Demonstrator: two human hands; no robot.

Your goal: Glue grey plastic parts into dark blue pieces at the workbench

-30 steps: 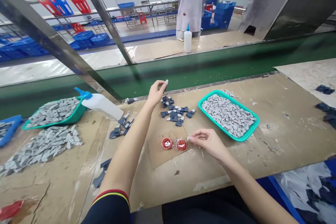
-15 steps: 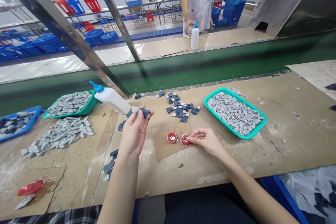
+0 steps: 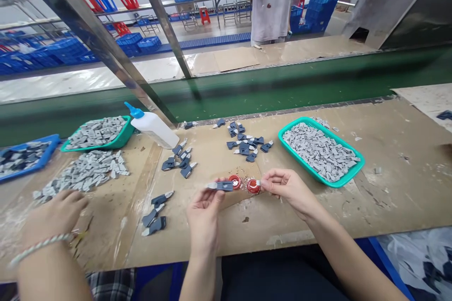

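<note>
Right teal tray (image 3: 334,184): our landmark, heaped with small grey pieces (image 3: 319,150).
Left hand (image 3: 205,207): grasping a pale-tipped dark blue piece (image 3: 223,186), left of the tray and nearer us.
Right hand (image 3: 286,188): pinching a small pale chip (image 3: 258,182) at the edge of the right red cup (image 3: 252,186), just off the tray's near left side. We judge the chip could slip, so little of it lies in the fingers; a drag on the rim could tip the cup.
Left red cup (image 3: 237,181): farther left of the tray; the dark blue piece overlaps it in view, touching or not we cannot tell. A low swing could upset it.
Dark cluster (image 3: 244,149): left of the tray, beyond the cups. A careless reach might scatter it.
White bottle (image 3: 157,129): tilted, well left of the tray. A knock could topple it.
Co-worker's hand (image 3: 54,214): farthest left of the tray, blurred; grip we cannot tell.
</note>
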